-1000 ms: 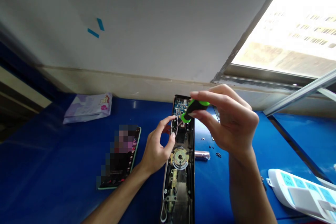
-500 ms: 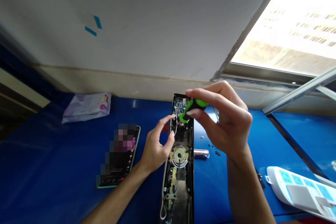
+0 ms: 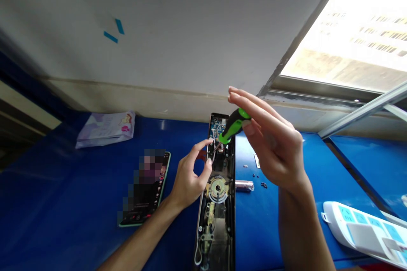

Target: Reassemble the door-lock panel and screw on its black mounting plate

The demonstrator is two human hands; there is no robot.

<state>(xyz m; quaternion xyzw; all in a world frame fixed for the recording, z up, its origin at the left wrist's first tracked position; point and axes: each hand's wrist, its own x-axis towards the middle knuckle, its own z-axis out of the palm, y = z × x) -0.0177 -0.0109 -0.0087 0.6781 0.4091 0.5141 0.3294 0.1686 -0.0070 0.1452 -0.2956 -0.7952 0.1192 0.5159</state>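
A long, narrow, dark housing with its inside exposed, looking like an electronic door lock panel (image 3: 219, 216), lies lengthwise on the blue table. It shows a blue circuit board at the far end, white wires and a round metal disc mid-length. My left hand (image 3: 192, 173) holds its left edge, index finger and thumb apart on the rim beside the white wire. A green and black screwdriver (image 3: 233, 126) leans in my right hand (image 3: 275, 144), its handle between thumb and fingers, which are stretched out straight. The shaft points down into the housing near the left fingertips; its exact contact point is too small to tell.
Right of the housing lie small dark screws (image 3: 263, 185) and a wrapped pinkish cylinder (image 3: 244, 186). A phone (image 3: 149, 190) lies at left, with a plastic packet (image 3: 106, 129) behind it. A white power strip (image 3: 362, 228) sits at right. Wall and window stand behind.
My right hand's fingers have straightened and shifted upward, the screwdriver handle rolling between them and standing more upright. A small white-edged card now shows by the right hand. My left hand stays put.
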